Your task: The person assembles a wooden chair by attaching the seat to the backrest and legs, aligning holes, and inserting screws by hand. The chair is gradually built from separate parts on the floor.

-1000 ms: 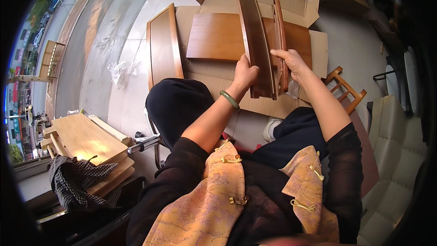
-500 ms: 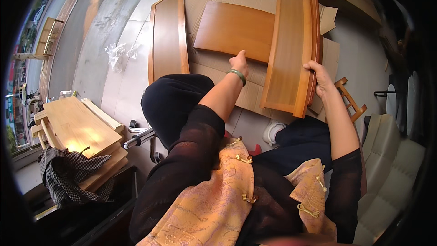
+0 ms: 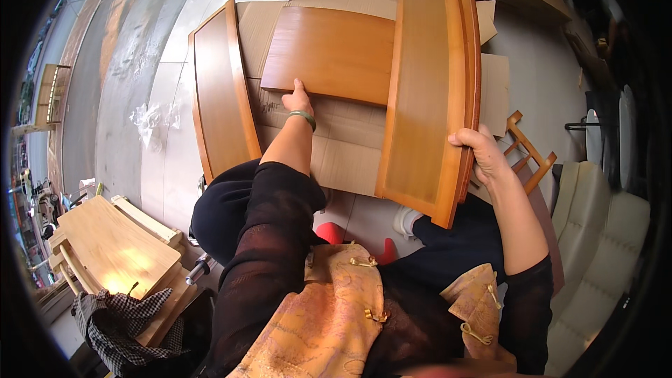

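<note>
A smooth orange-brown wooden board [image 3: 329, 49] lies between two upright framed wooden panels. My left hand [image 3: 299, 100], with a green bangle at the wrist, grips the board's near edge toward its left corner. The thumb is on top; the other fingers are mostly hidden beneath. At the board's right end stands the right framed panel [image 3: 425, 91], with another wooden piece [image 3: 467, 63] close against its outer side. My right hand [image 3: 484, 154] is closed around their outer edge, fingers partly hidden behind. The left framed panel [image 3: 222, 87] stands apart from the board's left end.
Flattened cardboard [image 3: 343, 157] lies under the wooden parts. Clear plastic wrap [image 3: 152, 122] is on the floor at left. A small wooden frame [image 3: 530, 150] and a pale padded seat [image 3: 595, 238] are at right. Pale wooden furniture [image 3: 119, 245] with checkered cloth [image 3: 119, 325] sits lower left.
My left hand has slid left along the board's near edge and now grips near its corner. The right panel has come slightly nearer to me with my right hand. The whole view has shifted.
</note>
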Action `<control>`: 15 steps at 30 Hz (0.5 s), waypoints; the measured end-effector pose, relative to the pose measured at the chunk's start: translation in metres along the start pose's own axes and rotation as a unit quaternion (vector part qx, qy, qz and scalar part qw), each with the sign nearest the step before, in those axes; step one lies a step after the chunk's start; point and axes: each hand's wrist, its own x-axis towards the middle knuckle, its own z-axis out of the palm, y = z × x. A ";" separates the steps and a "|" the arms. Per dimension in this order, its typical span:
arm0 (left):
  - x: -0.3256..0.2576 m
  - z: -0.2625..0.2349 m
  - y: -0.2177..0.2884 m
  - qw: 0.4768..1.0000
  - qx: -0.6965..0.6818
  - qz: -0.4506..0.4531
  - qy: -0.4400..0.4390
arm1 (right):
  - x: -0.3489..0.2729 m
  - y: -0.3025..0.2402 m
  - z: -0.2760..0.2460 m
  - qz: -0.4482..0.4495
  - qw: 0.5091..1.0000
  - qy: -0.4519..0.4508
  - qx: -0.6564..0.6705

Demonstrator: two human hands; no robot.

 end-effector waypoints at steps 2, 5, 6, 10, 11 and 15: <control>0.009 0.002 0.000 0.998 0.026 0.053 -0.019 | 0.002 0.000 0.003 -0.011 1.000 -0.011 -0.015; 0.007 0.004 0.018 0.986 0.113 0.079 -0.095 | 0.008 0.007 0.005 -0.017 1.000 -0.011 -0.016; -0.007 0.002 0.023 0.972 0.122 0.155 -0.124 | 0.010 0.011 0.005 -0.019 0.999 -0.026 -0.010; -0.092 0.026 0.075 0.929 0.237 0.166 -0.229 | 0.023 0.024 0.006 -0.048 0.997 -0.045 0.035; -0.125 0.029 0.086 0.909 0.224 0.141 -0.322 | 0.027 0.027 0.007 -0.039 0.999 -0.034 0.016; -0.256 0.024 0.116 0.691 0.265 0.083 -0.668 | 0.046 0.041 0.021 -0.105 0.994 0.001 -0.032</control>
